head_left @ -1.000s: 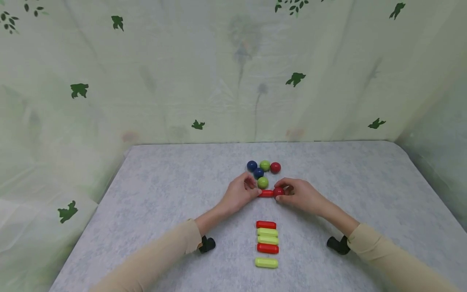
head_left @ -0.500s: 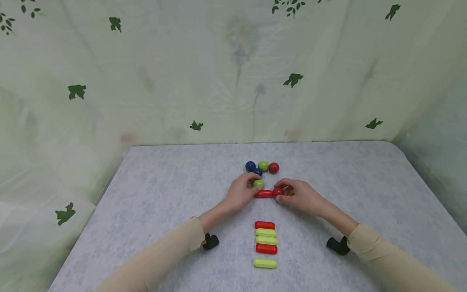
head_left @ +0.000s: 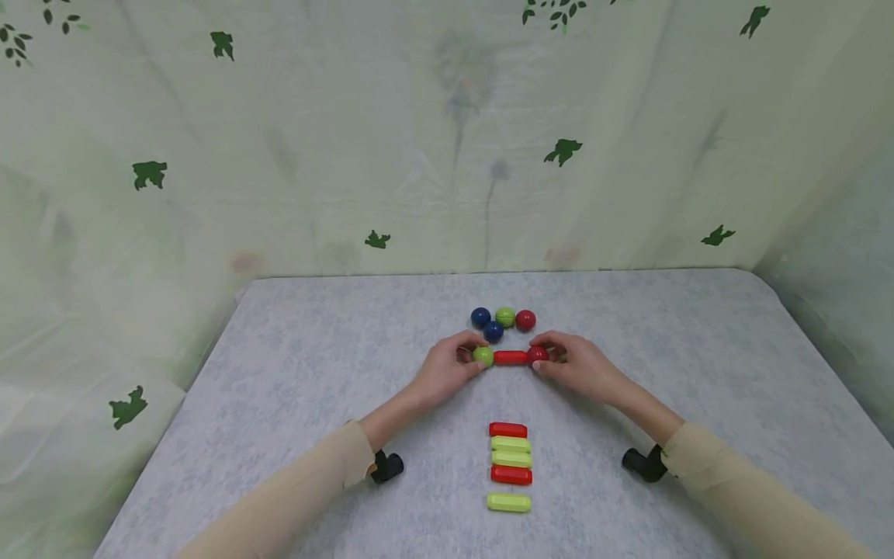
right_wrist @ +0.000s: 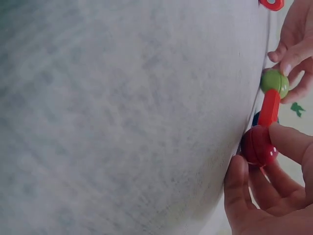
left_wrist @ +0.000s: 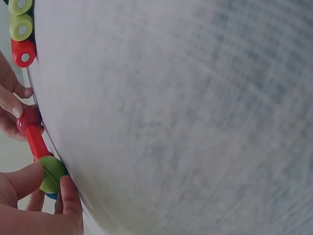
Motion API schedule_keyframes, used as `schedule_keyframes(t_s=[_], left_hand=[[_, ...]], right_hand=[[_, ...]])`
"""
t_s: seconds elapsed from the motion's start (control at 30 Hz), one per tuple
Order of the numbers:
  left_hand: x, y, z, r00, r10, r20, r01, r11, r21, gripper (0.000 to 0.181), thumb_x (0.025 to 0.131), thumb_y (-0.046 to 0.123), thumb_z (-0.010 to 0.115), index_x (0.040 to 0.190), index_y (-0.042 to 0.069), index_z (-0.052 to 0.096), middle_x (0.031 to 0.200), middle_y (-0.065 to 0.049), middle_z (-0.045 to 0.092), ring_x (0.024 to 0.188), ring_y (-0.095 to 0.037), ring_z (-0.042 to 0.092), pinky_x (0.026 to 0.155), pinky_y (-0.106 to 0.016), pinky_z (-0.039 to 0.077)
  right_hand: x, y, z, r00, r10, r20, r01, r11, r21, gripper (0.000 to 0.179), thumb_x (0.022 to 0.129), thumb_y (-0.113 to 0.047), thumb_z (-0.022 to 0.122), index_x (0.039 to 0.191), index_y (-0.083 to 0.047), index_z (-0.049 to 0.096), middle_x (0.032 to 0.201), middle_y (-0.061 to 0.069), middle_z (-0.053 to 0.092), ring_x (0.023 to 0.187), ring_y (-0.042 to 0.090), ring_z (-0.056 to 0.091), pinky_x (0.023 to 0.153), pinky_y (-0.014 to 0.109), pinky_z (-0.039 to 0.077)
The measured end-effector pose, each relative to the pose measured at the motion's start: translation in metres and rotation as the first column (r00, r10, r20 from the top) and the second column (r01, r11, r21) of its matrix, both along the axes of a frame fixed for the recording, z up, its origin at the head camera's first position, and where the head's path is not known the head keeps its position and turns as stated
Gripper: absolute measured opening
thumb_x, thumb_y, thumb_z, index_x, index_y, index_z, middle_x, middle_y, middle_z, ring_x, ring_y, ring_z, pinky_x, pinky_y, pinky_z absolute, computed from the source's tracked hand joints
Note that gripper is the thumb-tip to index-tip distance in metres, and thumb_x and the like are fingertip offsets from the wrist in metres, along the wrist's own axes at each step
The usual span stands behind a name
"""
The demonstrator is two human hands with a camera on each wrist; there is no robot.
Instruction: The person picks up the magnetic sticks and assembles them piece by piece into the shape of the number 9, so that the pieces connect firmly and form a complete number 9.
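My left hand (head_left: 445, 365) pinches a green ball (head_left: 483, 357) between thumb and fingers. Opposite it, my right hand (head_left: 578, 368) grips a dark red ball (head_left: 537, 355). A short red rod (head_left: 511, 358) spans the space between the balls, its ends touching both. In the left wrist view, thumb and fingers lie on either side of the green ball (left_wrist: 52, 175), which has a seam line. The right wrist view has the red ball (right_wrist: 258, 146) between thumb and fingers, with the red rod (right_wrist: 269, 107) running to the green ball.
Behind the hands sit two blue balls (head_left: 493, 332), a green ball (head_left: 505, 317) and a red ball (head_left: 525, 320). Nearer me lie several red and yellow-green rods (head_left: 511, 459) in a column, the nearest yellow-green rod (head_left: 509, 502) slightly apart. A patterned curtain (head_left: 447, 155) hangs behind the table.
My left hand has taken hold of the green ball and brought it to the rod's left end. Ball, rod and right hand now sit slightly farther from me, in one line.
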State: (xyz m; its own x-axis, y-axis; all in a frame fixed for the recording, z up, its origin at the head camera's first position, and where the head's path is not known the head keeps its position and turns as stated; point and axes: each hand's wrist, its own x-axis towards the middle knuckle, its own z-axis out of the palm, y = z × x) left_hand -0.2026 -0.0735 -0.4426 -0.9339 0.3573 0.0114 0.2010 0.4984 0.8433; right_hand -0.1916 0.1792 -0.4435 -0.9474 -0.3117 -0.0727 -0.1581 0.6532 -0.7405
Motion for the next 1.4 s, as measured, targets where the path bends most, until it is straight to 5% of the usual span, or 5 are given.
schedule_keyframes(t_s=[0.27, 0.5, 0.67, 1.0, 1.4], left_hand=[[-0.001, -0.003, -0.002, 0.999, 0.040, 0.018, -0.040, 0.999, 0.026, 0.029, 0.090, 0.003, 0.068, 0.119, 0.010, 0.066, 0.113, -0.006, 0.064, 0.095, -0.019, 0.057, 0.083, -0.036, 0.048], [0.024, -0.003, 0.005, 0.988, 0.089, -0.126, -0.090, 0.996, 0.000, 0.029, 0.091, 0.008, 0.069, 0.120, 0.012, 0.064, 0.116, -0.006, 0.055, 0.102, -0.022, 0.052, 0.080, -0.035, 0.047], [0.046, 0.000, 0.011, 0.987, -0.044, -0.155, 0.044, 0.999, -0.001, 0.019, 0.092, 0.008, 0.069, 0.111, 0.008, 0.067, 0.107, -0.004, 0.063, 0.098, -0.020, 0.056, 0.082, -0.033, 0.049], [0.061, 0.007, 0.004, 0.941, -0.328, 0.081, 0.338, 0.927, -0.164, 0.017, 0.092, 0.016, 0.069, 0.108, 0.013, 0.072, 0.096, 0.010, 0.059, 0.088, -0.008, 0.055, 0.079, -0.024, 0.046], [0.059, 0.010, 0.003, 0.939, -0.339, 0.057, 0.344, 0.924, -0.168, 0.014, 0.095, 0.009, 0.064, 0.106, 0.013, 0.072, 0.096, 0.008, 0.061, 0.085, -0.007, 0.055, 0.079, -0.024, 0.047]], right_hand=[[-0.007, -0.006, 0.001, 1.000, -0.014, 0.025, 0.014, 1.000, -0.011, 0.039, 0.091, -0.016, 0.070, 0.128, -0.009, 0.061, 0.104, 0.003, 0.062, 0.090, 0.023, 0.056, 0.072, 0.032, 0.050], [-0.007, -0.007, 0.004, 0.999, -0.017, 0.048, 0.018, 1.000, -0.020, 0.039, 0.091, -0.015, 0.071, 0.128, -0.008, 0.061, 0.103, 0.005, 0.061, 0.091, 0.024, 0.055, 0.072, 0.032, 0.049], [-0.005, -0.007, 0.005, 0.999, -0.014, 0.047, 0.014, 1.000, -0.018, 0.040, 0.091, -0.016, 0.070, 0.129, -0.009, 0.060, 0.106, 0.005, 0.062, 0.092, 0.023, 0.056, 0.075, 0.032, 0.050], [-0.005, -0.006, 0.004, 0.999, -0.007, 0.037, 0.008, 1.000, -0.027, 0.039, 0.091, -0.016, 0.070, 0.128, -0.009, 0.060, 0.105, 0.004, 0.063, 0.091, 0.023, 0.057, 0.074, 0.033, 0.050], [-0.008, -0.002, 0.002, 1.000, 0.001, 0.029, 0.001, 0.999, -0.044, 0.039, 0.091, -0.017, 0.070, 0.128, -0.008, 0.061, 0.103, 0.004, 0.062, 0.090, 0.022, 0.056, 0.073, 0.033, 0.048]])
